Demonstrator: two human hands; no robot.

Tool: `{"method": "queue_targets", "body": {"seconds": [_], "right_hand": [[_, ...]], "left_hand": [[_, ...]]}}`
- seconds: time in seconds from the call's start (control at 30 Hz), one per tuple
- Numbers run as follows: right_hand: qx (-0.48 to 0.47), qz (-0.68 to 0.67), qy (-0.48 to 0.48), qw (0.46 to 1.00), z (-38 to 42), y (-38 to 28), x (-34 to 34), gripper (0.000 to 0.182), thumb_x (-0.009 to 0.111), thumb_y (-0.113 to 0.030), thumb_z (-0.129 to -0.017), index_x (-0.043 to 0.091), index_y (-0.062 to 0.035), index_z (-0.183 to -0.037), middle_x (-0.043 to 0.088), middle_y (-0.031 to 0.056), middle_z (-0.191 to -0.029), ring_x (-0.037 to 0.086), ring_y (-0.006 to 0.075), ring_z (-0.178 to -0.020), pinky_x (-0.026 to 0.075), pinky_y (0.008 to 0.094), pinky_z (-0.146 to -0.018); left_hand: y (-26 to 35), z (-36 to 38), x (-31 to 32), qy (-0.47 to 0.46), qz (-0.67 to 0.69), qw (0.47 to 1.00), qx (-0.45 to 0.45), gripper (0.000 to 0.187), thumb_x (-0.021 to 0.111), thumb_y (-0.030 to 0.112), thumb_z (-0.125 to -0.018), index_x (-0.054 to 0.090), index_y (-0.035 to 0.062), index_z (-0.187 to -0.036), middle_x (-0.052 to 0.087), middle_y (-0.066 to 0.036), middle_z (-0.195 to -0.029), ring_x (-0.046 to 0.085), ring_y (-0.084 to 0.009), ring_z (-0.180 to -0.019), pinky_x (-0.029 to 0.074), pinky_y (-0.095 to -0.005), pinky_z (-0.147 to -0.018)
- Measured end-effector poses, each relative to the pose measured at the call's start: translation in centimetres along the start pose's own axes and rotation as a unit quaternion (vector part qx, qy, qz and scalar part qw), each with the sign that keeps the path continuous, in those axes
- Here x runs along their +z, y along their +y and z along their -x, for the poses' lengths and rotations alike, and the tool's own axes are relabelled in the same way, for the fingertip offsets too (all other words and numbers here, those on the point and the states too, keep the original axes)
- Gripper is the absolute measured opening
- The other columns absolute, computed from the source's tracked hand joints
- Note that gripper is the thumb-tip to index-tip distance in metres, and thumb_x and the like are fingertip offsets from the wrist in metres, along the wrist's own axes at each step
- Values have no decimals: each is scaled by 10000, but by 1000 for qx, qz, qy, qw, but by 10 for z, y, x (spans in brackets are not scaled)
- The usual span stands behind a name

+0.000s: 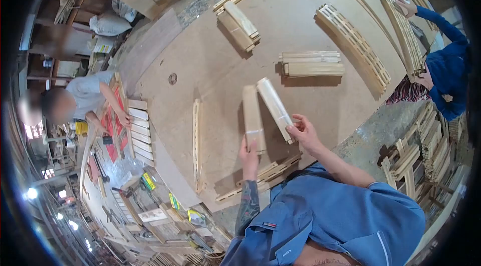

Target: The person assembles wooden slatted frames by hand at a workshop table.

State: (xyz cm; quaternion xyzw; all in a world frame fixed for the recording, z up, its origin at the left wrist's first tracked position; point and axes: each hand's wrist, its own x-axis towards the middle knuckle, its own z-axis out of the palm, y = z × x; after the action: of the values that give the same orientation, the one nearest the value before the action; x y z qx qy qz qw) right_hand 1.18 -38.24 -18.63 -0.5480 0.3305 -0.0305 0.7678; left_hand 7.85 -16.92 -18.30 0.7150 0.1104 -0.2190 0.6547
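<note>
My left hand [248, 151] is closed around the near end of a bundle of wooden slats [252, 110], with a pale band round it. In my right hand [303, 134] is the near end of a second slat bundle [273, 103], also banded. The two bundles lean toward each other at their far ends and spread apart toward me. Both are over the brown tabletop [220, 75]. Slotted wooden rails [270, 178] lie at the table edge right before my body, partly hidden by my left arm.
More slat bundles [311, 69] and a stack [238, 25] lie farther off. Curved slotted rails [353, 40] are at right, a thin rail [196, 140] at left. A person in blue [446, 70] handles rails at right; another person [92, 93] works by slats [141, 133] at left.
</note>
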Motion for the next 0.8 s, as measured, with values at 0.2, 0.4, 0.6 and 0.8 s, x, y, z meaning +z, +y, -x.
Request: {"method": "queue_targets", "body": {"seconds": [0.2,0.4,0.6,0.8], "right_hand": [[53,217,-24,974,-2,42,32,458,727,-296,-877,615,14,-1195,638,108,-1075,630,210,-949,512,343,-840],[-126,497,68,856,-24,3,86,593,768,-407,-745,587,-16,-1153,602,192,-1149,581,368,-1091,489,453,-929],[-66,457,89,882,-29,36,133,609,750,-297,-718,578,-19,-1233,656,197,-1108,642,343,-1041,510,432,-905],[-89,424,151,888,-41,34,96,412,765,-267,-724,685,7,-1021,693,114,-839,662,231,-773,527,368,-733]], "left_hand": [[-26,16,-102,26,-113,992,-41,470,637,214,-964,538,-48,-1342,648,-132,-1233,624,-181,-1078,486,-319,-925],[13,-28,-75,79,-330,939,57,844,795,466,-732,499,-28,-1350,604,-282,-1214,556,-394,-1211,465,-448,-991],[-2,-40,-45,93,-201,973,65,714,770,322,-735,497,-25,-1296,597,-266,-1201,579,-408,-1142,471,-464,-971],[-49,-58,-112,236,-317,910,123,708,773,286,-721,503,-20,-1300,588,-253,-1172,584,-404,-1083,469,-472,-945]]}}
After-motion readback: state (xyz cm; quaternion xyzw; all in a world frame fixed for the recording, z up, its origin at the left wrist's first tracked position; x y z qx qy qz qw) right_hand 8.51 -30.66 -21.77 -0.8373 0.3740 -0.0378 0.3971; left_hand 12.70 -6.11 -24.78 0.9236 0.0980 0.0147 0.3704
